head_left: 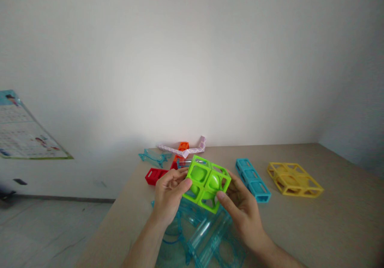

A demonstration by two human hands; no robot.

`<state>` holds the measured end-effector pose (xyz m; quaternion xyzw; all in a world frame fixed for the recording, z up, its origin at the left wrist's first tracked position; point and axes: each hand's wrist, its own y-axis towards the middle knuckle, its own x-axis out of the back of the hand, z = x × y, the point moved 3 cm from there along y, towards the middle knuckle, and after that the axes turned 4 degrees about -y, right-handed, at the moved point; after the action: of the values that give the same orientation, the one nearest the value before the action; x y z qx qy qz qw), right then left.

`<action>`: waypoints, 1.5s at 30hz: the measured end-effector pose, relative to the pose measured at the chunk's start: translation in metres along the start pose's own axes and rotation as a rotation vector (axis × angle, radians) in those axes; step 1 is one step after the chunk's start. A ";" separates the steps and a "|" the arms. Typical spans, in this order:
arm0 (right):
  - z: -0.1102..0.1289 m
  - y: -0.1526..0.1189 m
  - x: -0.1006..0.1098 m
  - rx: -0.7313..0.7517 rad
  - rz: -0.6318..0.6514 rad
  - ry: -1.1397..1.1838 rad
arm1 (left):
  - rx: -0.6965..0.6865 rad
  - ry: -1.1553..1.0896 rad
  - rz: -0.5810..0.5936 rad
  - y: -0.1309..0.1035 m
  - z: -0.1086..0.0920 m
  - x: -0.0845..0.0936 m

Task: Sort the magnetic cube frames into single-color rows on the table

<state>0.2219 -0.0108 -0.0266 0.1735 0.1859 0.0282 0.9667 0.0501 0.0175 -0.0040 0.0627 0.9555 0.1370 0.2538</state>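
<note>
A lime-green plastic block (201,195) made of square frames, with rounded hollows inside, is held up above the table between both hands. My left hand (169,196) grips its left edge, thumb on the front face. On the other side my right hand (241,208) holds the right edge, its thumb pressed near the lower right. Some fingers are hidden behind the block. Below the hands lie several transparent blue plastic pieces (199,236), among them clear tubes.
On the table (300,228), a blue frame block (253,180) and a yellow one (294,179) lie to the right. A red block (156,176), an orange block (183,145), a blue clear piece (154,157) and a pale purple zigzag strip (185,153) lie toward the wall.
</note>
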 end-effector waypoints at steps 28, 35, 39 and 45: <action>-0.005 -0.011 0.006 0.134 0.079 -0.339 | 0.114 0.264 0.184 -0.009 -0.009 -0.007; -0.005 -0.009 0.006 0.110 0.073 -0.304 | 0.161 0.227 0.223 -0.009 -0.008 -0.005; -0.003 -0.008 0.005 0.120 0.078 -0.311 | 0.174 0.210 0.220 -0.010 -0.006 -0.007; -0.004 -0.008 0.008 0.128 0.066 -0.350 | 0.183 0.192 0.174 -0.009 -0.008 -0.014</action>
<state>0.2281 -0.0165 -0.0354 0.2426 0.0106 0.0174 0.9699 0.0572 0.0044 0.0068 0.1549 0.9748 0.0761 0.1416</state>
